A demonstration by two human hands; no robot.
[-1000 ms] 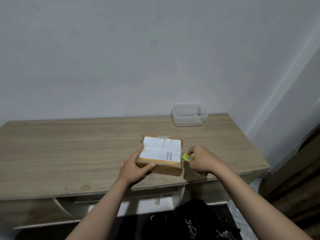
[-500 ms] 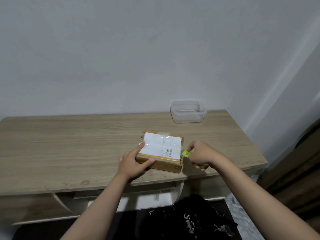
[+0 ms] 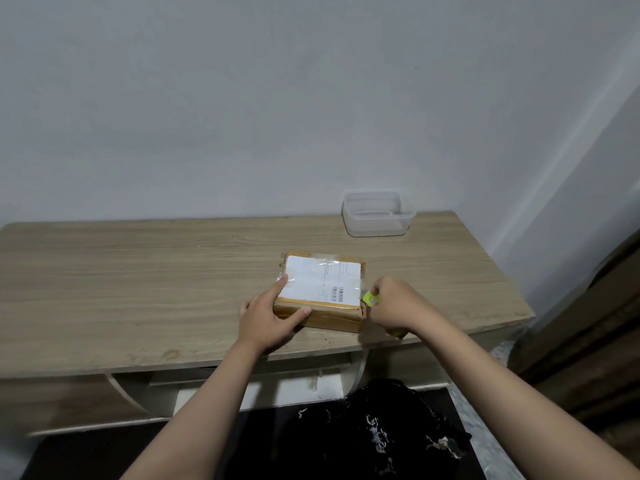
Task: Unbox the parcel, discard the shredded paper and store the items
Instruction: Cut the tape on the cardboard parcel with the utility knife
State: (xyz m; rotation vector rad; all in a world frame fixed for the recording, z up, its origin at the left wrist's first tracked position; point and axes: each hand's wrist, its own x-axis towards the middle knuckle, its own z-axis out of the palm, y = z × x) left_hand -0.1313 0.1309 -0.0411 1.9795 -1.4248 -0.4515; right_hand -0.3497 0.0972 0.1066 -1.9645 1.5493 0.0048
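Note:
A taped brown cardboard parcel (image 3: 322, 289) with a white shipping label lies near the front edge of the wooden table (image 3: 138, 282). My left hand (image 3: 268, 318) grips its near left corner, thumb along the front edge and forefinger on top. My right hand (image 3: 394, 304) is closed around a yellow-green box cutter (image 3: 371, 299), whose tip touches the parcel's right side at the near corner. Most of the cutter is hidden in my fist.
A clear plastic container (image 3: 378, 213) stands at the table's back right, by the wall. A black bag (image 3: 374, 431) with scraps of shredded paper in it sits on the floor below the table's front edge. Dark wooden furniture (image 3: 595, 334) stands to the right.
The cutter tip has stayed against the parcel's right edge and shifted slightly toward the near corner. My left hand keeps its hold on the parcel. The camera has tilted a little.

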